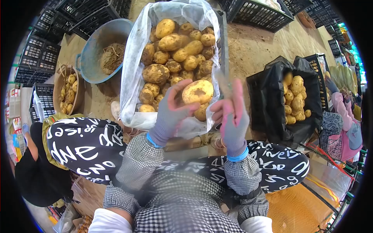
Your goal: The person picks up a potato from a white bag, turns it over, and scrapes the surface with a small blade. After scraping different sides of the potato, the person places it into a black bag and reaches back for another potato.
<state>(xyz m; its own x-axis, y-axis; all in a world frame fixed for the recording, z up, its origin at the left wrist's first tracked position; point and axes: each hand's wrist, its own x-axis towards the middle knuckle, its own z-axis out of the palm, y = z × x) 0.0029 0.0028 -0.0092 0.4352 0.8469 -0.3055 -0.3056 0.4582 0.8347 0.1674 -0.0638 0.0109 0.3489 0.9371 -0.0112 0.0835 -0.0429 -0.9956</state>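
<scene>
My left hand (171, 116), in a grey fingerless glove with a blue band at the wrist, grips a large yellow potato (199, 91) with brown soil patches on its face. Just right of it is my right hand (233, 124), gloved the same way. Its fingers are closed, with the index finger pointing up along a thin, motion-smeared object (224, 84) whose kind I cannot make out. Both hands are over the near end of a crate lined with white sheeting (134, 77). Many soil-covered potatoes (155, 73) fill this crate.
A blue tub (87, 58) with soil and straw stands left of the crate, beside a brown basket of potatoes (69, 93). At right is a black-lined crate (268, 101) holding potatoes. Black crates (262, 15) stand behind. Other people (344, 124) are at the far right and left.
</scene>
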